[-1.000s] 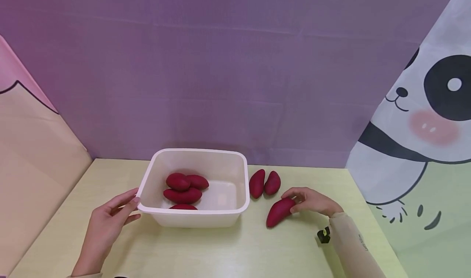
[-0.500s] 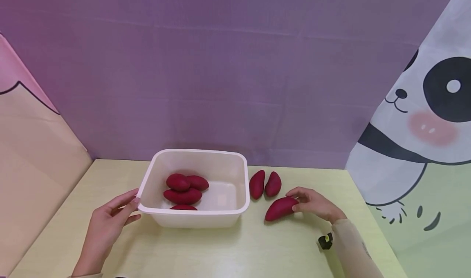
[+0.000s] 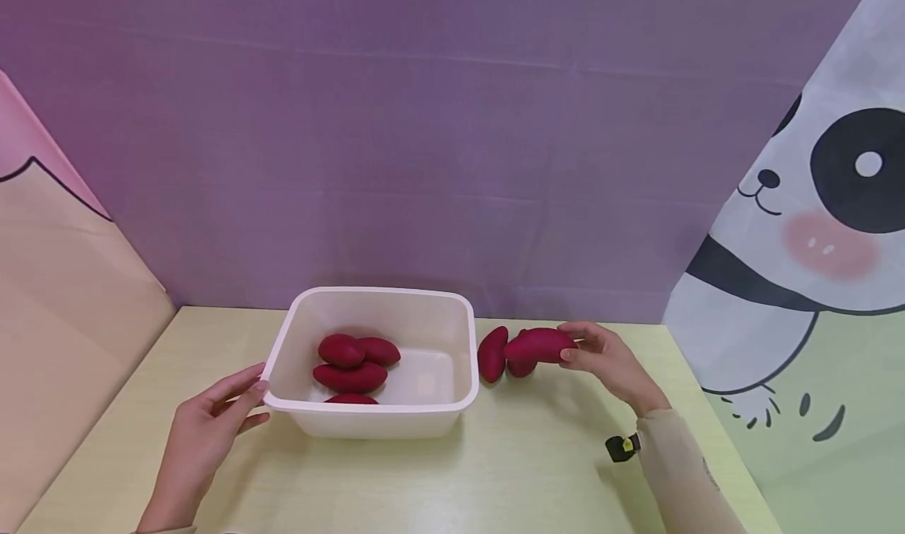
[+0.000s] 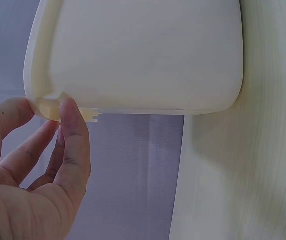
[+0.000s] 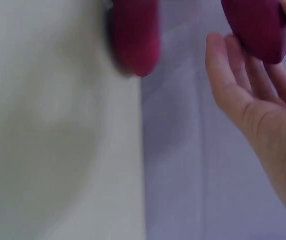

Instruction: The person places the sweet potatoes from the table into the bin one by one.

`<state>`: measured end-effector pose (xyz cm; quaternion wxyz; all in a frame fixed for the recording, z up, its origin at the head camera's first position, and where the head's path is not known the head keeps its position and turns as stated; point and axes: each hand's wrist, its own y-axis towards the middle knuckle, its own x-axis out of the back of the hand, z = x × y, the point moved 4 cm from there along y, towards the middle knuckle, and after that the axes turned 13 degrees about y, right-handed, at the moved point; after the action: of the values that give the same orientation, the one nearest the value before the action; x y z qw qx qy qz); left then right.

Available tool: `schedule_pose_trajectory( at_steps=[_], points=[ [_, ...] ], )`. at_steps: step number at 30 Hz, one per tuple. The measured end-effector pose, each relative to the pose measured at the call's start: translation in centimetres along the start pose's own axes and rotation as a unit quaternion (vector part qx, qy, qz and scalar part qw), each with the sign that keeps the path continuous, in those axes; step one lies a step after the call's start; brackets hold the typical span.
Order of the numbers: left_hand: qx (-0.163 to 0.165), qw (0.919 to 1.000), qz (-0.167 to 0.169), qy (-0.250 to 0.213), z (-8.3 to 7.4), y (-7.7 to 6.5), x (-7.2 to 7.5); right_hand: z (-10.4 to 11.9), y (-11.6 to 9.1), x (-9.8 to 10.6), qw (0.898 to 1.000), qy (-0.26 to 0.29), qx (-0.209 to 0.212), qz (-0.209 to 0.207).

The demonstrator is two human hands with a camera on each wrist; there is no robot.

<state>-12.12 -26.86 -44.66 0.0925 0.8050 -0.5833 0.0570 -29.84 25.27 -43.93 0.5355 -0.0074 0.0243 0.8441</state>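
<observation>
Against purple cloth (image 3: 424,141), near far edge of table (image 3: 396,487): pinching white tub (image 3: 375,420) by its rim with left hand (image 3: 212,420), likely to steady it, and gripping red tuber (image 3: 540,345) by one end with right hand (image 3: 608,359), aloft, right of tub.

This looks like a small staged booth; whether it stands in a home, a lab or a studio cannot be told. A pale, wood-grained table (image 3: 438,487) is closed in on three sides: a plain purple backdrop (image 3: 424,165) with fold creases rises along its far edge, a panel printed with a large cartoon panda (image 3: 841,173) slants along the right, and a beige-and-pink panel (image 3: 64,298) with black outlines runs along the left, hiding whatever lies beyond.
</observation>
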Motion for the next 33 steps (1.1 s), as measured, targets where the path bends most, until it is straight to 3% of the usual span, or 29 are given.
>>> schedule_pose_trajectory(
  at_steps=[4, 9, 19, 26, 33],
  points=[
    [0.002, 1.0, 0.0, -0.001, 0.0, 0.0, 0.0, 2.3, 0.9, -1.0, 0.999, -0.013, 0.009, -0.028],
    [0.003, 1.0, -0.001, 0.0, 0.0, 0.0, 0.0, 5.0, 2.5, -3.1, 0.999, -0.02, 0.024, -0.033],
    [0.005, 1.0, -0.001, -0.003, -0.1, 0.1, 0.0, 9.7, 7.4, -10.4, 0.997, -0.063, 0.038, 0.021],
    [0.0, 1.0, -0.002, -0.008, -0.1, 0.1, 0.0, 10.4, 11.4, -17.1, 0.993, -0.082, 0.059, 0.064],
    [0.0, 0.9999, 0.002, -0.015, -0.1, 0.1, -0.4, 9.0, 13.9, -22.5, 0.986, -0.103, 0.07, 0.107]
  ],
)
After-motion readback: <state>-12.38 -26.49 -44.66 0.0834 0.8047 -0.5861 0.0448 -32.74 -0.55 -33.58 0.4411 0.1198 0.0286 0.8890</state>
